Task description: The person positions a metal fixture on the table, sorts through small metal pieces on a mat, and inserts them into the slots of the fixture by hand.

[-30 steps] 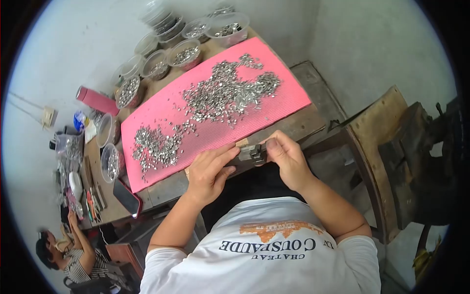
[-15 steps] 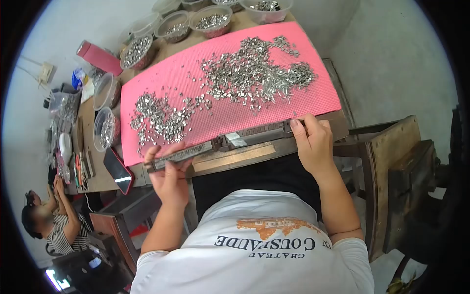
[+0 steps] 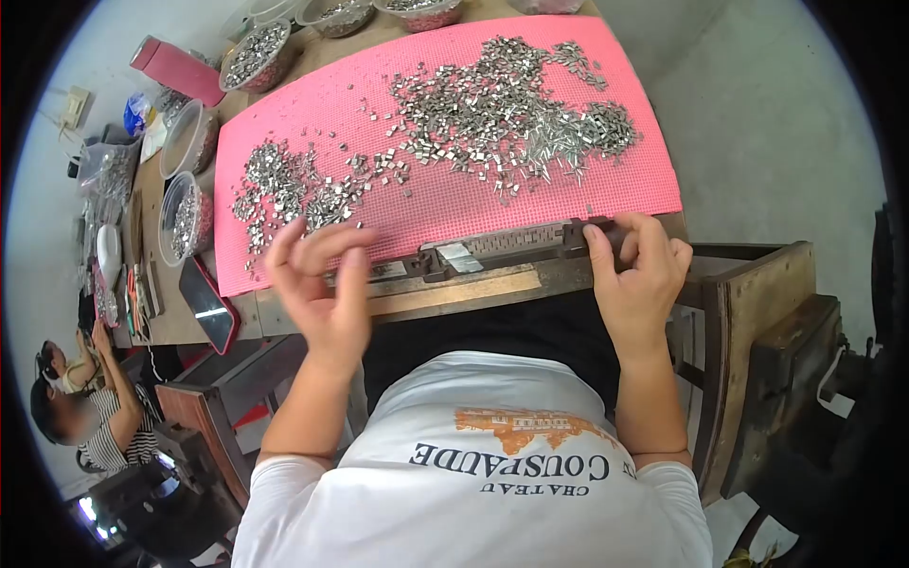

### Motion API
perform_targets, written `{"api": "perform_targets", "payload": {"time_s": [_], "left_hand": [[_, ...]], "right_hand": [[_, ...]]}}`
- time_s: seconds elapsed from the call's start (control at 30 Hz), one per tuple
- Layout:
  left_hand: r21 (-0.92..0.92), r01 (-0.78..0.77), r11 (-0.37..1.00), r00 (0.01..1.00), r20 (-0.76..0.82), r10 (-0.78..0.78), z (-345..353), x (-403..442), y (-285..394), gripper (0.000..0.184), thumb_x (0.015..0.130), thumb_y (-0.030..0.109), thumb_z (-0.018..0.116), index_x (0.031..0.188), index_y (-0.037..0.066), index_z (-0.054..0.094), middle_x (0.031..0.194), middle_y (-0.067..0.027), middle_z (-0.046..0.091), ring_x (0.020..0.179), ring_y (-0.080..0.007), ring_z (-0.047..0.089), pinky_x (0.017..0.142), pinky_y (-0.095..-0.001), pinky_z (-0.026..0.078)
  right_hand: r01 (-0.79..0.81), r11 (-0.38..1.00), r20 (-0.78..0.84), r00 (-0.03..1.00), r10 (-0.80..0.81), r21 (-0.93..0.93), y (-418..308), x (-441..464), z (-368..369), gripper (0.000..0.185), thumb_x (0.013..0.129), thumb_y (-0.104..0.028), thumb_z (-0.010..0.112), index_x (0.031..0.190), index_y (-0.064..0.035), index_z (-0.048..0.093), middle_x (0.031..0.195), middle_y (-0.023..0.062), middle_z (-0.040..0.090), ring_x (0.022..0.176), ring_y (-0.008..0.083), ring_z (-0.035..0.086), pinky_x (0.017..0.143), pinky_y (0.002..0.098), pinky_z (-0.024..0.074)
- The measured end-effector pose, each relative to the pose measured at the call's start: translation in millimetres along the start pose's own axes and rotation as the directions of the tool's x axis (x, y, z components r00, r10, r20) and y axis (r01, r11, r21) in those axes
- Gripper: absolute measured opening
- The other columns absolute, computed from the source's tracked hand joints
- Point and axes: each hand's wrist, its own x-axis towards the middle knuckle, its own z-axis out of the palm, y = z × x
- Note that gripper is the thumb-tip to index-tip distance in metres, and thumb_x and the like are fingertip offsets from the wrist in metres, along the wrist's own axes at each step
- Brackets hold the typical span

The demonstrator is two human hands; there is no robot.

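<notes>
In the head view, one metal bar (image 3: 511, 242) lies along the near edge of one pink mat (image 3: 454, 201). The right hand (image 3: 642, 275) has its grip clamped on the bar's right end, thumb on top. The left hand (image 3: 322, 293) has its grip apart, thumb and fingers spread in front of the bar's left end; contact there cannot be told. Two heaps of metal pieces (image 3: 502, 109) cover the mat. On the surface (image 3: 172, 322) stand at least six tubs (image 3: 276, 78), one bottle (image 3: 175, 68) and one phone (image 3: 204, 298).
</notes>
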Motion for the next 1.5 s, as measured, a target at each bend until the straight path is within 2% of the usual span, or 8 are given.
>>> {"api": "perform_targets", "payload": {"time_s": [0.17, 0.47, 1.0, 1.07, 1.2, 1.27, 1.37, 1.5], "left_hand": [[0.088, -0.167, 0.982, 0.928, 0.349, 0.127, 52, 12, 22, 0.093, 0.082, -0.002, 0.081, 0.158, -0.003, 0.029, 0.11, -0.0114, 0.076, 0.109, -0.0247, 0.069, 0.103, -0.0355, 0.049], [0.121, -0.421, 0.899, 0.867, 0.344, 0.36, 71, 13, 18, 0.09, 0.079, -0.009, 0.081, 0.156, -0.01, 0.036, 0.097, -0.0127, 0.076, 0.076, -0.028, 0.07, 0.071, -0.0356, 0.055], [0.018, -0.377, 0.926, 0.886, 0.299, 0.355, 62, 17, 8, 0.081, 0.087, -0.016, 0.07, 0.158, -0.005, 0.034, 0.103, -0.0184, 0.077, 0.088, -0.0301, 0.076, 0.078, -0.0344, 0.06], [0.033, -0.335, 0.942, 0.891, 0.338, 0.305, 59, 15, 10, 0.081, 0.091, -0.013, 0.069, 0.16, -0.007, 0.027, 0.105, -0.0196, 0.077, 0.094, -0.0301, 0.077, 0.087, -0.0373, 0.061], [-0.156, -0.168, 0.973, 0.945, 0.257, 0.204, 59, -1, 15, 0.093, 0.094, -0.009, 0.066, 0.161, -0.009, 0.002, 0.119, -0.0242, 0.07, 0.106, -0.0314, 0.074, 0.108, -0.0492, 0.053], [-0.237, -0.155, 0.959, 0.95, 0.232, 0.211, 59, -6, 12, 0.096, 0.094, -0.009, 0.066, 0.161, -0.008, -0.003, 0.122, -0.0266, 0.067, 0.106, -0.0319, 0.073, 0.11, -0.0503, 0.051], [-0.251, -0.194, 0.948, 0.942, 0.224, 0.252, 58, -6, 10, 0.092, 0.094, -0.009, 0.066, 0.161, -0.008, 0.003, 0.12, -0.0262, 0.068, 0.102, -0.0301, 0.073, 0.108, -0.0511, 0.053], [-0.271, -0.21, 0.939, 0.941, 0.206, 0.269, 59, -5, 9, 0.088, 0.093, -0.008, 0.067, 0.161, -0.006, 0.011, 0.113, -0.0239, 0.071, 0.098, -0.0296, 0.075, 0.106, -0.0518, 0.055]], "right_hand": [[0.203, 0.965, -0.043, 0.979, -0.198, 0.164, -11, 3, 6, 0.026, 0.082, -0.009, 0.079, 0.107, -0.0152, 0.075, 0.109, 0.0011, 0.066, 0.107, 0.0217, 0.06, 0.096, 0.0409, 0.0302], [0.16, 0.954, 0.081, 0.979, -0.186, 0.254, -10, 7, 5, 0.024, 0.077, -0.01, 0.08, 0.1, -0.0162, 0.077, 0.108, -0.0029, 0.069, 0.111, 0.0222, 0.06, 0.093, 0.0421, 0.0283], [0.128, 0.903, 0.055, 0.985, -0.165, 0.409, -14, 23, 4, 0.013, 0.083, -0.017, 0.083, 0.095, -0.0158, 0.079, 0.097, -0.0035, 0.074, 0.108, 0.0218, 0.061, 0.097, 0.0402, 0.0286], [0.129, 0.888, 0.093, 0.978, -0.188, 0.441, -16, 28, -2, 0.012, 0.084, -0.01, 0.081, 0.094, -0.0061, 0.075, 0.097, 0.0045, 0.075, 0.104, 0.0278, 0.065, 0.094, 0.04, 0.0452], [0.014, 0.858, 0.119, 0.989, -0.088, 0.513, -10, 44, -13, 0.01, 0.087, -0.016, 0.08, 0.094, -0.0133, 0.074, 0.097, -0.0023, 0.074, 0.107, 0.0194, 0.063, 0.097, 0.0384, 0.0315], [0.204, 0.907, 0.008, 0.975, -0.222, 0.368, -6, 73, -15, 0.009, 0.088, -0.006, 0.075, 0.095, -0.0021, 0.073, 0.094, 0.0082, 0.071, 0.096, 0.0233, 0.066, 0.082, 0.0341, 0.0513], [0.024, 0.916, -0.03, 0.999, -0.014, 0.399, 10, 126, -5, 0.012, 0.095, -0.011, 0.074, 0.097, 0.0014, 0.072, 0.1, 0.0038, 0.073, 0.097, 0.0131, 0.065, 0.09, 0.0297, 0.0514], [-0.024, 0.893, -0.136, 0.986, 0.095, 0.45, 18, 213, 8, 0.03, 0.094, -0.035, 0.076, 0.111, -0.0112, 0.08, 0.107, 0.008, 0.078, 0.116, 0.0226, 0.066, 0.104, 0.0378, 0.0452]]}}
